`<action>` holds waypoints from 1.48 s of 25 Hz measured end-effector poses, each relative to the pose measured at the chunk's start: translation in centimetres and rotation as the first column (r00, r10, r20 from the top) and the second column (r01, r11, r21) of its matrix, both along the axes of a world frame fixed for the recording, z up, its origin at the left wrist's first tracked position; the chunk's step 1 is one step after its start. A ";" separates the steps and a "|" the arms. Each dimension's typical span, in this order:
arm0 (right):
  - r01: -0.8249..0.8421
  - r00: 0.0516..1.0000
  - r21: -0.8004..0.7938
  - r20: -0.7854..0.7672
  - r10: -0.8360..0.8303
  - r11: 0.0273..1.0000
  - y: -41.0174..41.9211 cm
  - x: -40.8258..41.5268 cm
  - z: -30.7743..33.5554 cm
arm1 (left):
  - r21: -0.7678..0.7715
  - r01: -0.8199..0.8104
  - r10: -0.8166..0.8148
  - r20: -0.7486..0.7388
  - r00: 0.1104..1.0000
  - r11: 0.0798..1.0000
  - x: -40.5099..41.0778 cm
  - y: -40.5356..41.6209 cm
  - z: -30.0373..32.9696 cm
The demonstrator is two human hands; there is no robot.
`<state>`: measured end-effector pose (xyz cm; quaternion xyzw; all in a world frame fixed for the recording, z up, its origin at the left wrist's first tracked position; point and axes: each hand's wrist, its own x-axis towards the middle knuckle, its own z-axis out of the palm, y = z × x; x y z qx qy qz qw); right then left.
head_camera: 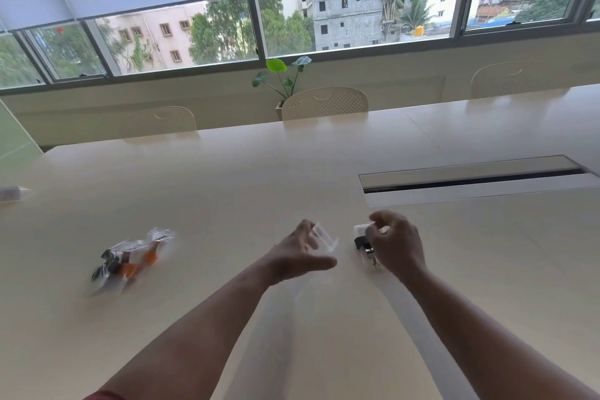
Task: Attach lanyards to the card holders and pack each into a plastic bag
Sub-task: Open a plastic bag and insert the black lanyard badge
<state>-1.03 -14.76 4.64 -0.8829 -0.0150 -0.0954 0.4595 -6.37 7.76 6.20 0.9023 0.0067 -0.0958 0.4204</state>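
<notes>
**benchwatcher:** ok what have the hands got right now? Feed's blurry on my end.

**me:** Same here, watching the head cam remotely. The left hand (303,253) has a clear plastic bag (324,239) pinched at its fingertips, thumb stuck out toward the right, with the bag held up off the table (292,166). The right hand (397,242) is curled around a white card holder (363,230) with a black clip (361,242) on it, and some small metal hardware dangles below the fist. I'd guess that's the lanyard end, but I can't see a strap.

**benchwatcher:** so the next step is stuffing it in the bag?

**me:** That's my read. The holder sits just right of the bag, about level with it, and the two hands are near each other but not touching. So it'd be the right hand that closes the gap, moving left toward the bag. I can't tell which way the bag mouth faces; it's transparent and smeared. I can't judge the holder's long axis either, since the fingers cover most of it.

**benchwatcher:** anything finished yet?

**me:** Well off to the left there's a little heap of bagged holders (130,260) with orange and black bits inside. I can't count them through the motion blur. Something's also cut off at the far left edge (13,193), no idea what.
</notes>
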 end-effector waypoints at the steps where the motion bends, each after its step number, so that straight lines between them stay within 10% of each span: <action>1: 0.033 0.999 -0.101 -0.023 -0.036 0.994 -0.6 0.7 -0.2 | -0.121 0.004 -0.011 -0.057 0.998 0.993 0.4 -0.6 0.1; 7: 0.001 0.938 -0.298 -0.331 -0.104 0.954 -1.7 2.5 -1.3 | -0.317 -0.032 -0.041 -0.223 0.974 0.948 3.0 -4.1 0.0; 15: 0.051 0.945 -0.245 -0.302 -0.126 0.968 -1.6 2.7 -1.9 | -0.650 -0.062 -0.133 -0.245 0.960 0.757 4.1 -5.7 -0.2; 25: -0.002 0.966 0.156 -0.256 0.042 0.988 -0.6 1.6 -2.0 | -0.843 -0.080 -0.328 -0.292 0.898 0.531 3.4 -4.2 -1.7; 33: -0.033 0.976 0.551 -0.163 0.146 0.834 1.1 -0.3 -1.4 | -0.830 -0.077 -0.183 -0.212 0.960 0.553 1.3 -3.6 -1.0; 37: 0.124 0.881 0.873 -0.316 0.352 0.472 2.1 -1.6 -2.1 | -0.858 -0.055 -0.153 -0.153 0.976 0.511 0.2 -3.2 0.2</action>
